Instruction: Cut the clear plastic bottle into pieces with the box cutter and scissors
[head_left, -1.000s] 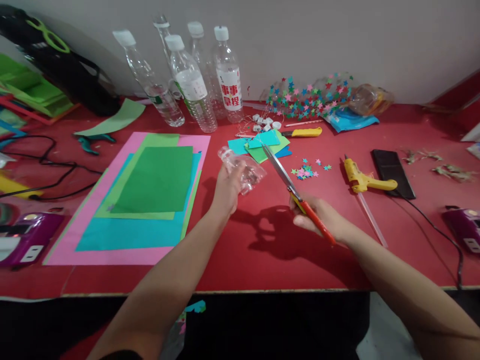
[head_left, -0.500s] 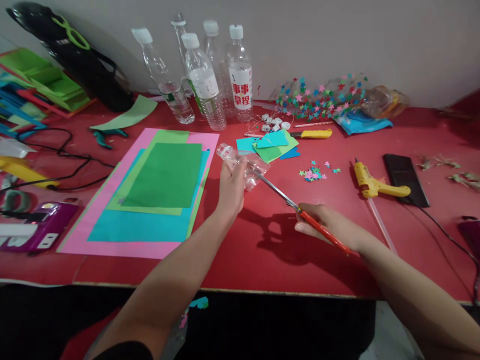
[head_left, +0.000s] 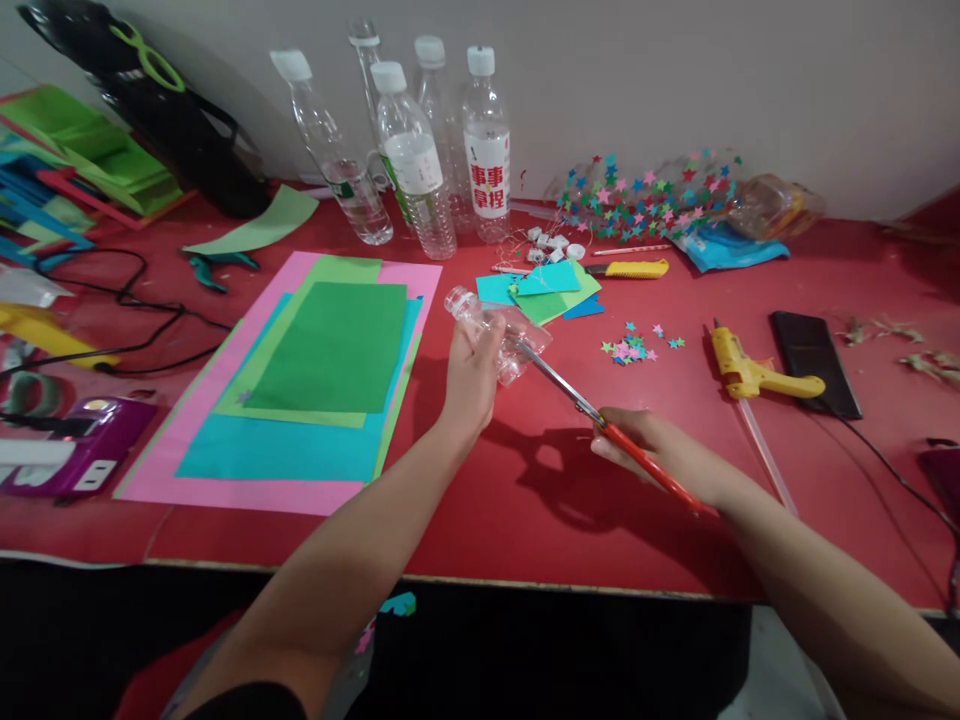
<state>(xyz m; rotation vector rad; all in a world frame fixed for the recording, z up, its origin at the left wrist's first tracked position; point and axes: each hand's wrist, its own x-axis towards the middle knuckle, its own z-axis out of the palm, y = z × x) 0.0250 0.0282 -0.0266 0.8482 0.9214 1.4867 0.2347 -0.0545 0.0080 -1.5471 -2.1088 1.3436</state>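
A red tabletop runs up to a plain grey wall, its near edge pale and worn. Taking the clear bottle top in front of the person as the clock's centre, a stack of coloured paper, green over blue over pink, lies between eight and nine o'clock. A black flask leans at ten, and several clear, white-capped bottles stand at eleven. A yellow knife lies at two; small paper stars, a yellow glue gun and a black phone follow one another outward near three. At twelve, a bottle's white label reads 事事拿捏 in red characters; lettering on the neighbouring labels is too small to read. The left hand pinches the bottle top between thumb and fingers, neck pointing to about ten. The right hand, at four, is curled around the red handles of scissors, whose blades reach the plastic; whether they bite into it cannot be told.
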